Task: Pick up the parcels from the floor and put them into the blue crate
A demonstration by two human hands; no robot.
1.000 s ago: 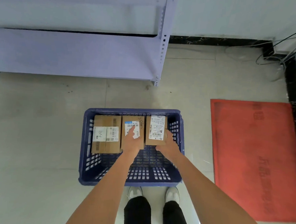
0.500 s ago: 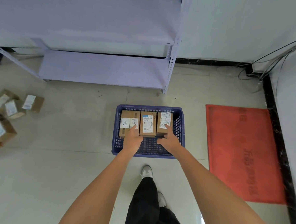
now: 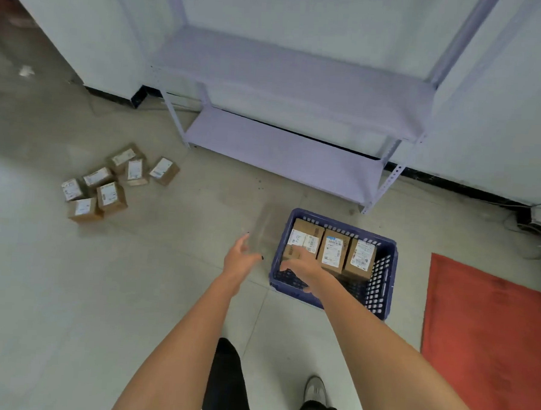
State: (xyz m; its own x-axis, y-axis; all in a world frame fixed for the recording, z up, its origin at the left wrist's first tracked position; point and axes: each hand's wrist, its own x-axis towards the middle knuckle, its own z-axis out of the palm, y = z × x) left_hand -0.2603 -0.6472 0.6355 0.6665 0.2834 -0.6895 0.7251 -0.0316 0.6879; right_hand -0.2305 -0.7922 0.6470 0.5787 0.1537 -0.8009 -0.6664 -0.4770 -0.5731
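Note:
The blue crate stands on the floor right of centre. Three brown parcels with white labels sit side by side against its far wall. Several more labelled parcels lie in a loose heap on the floor at the left. My left hand hovers open over bare floor just left of the crate, holding nothing. Over the crate's left near corner, my right hand is spread with relaxed fingers and holds nothing, in front of the leftmost parcel.
A pale metal shelf rack stands against the wall behind the crate. A red mat lies on the floor at the right. Cables run along the wall's base at far right. My legs and a shoe are below.
Both hands have let go of the parcels in the crate and drawn back leftward. The view has risen and swung left, bringing the heap of parcels on the floor into sight.

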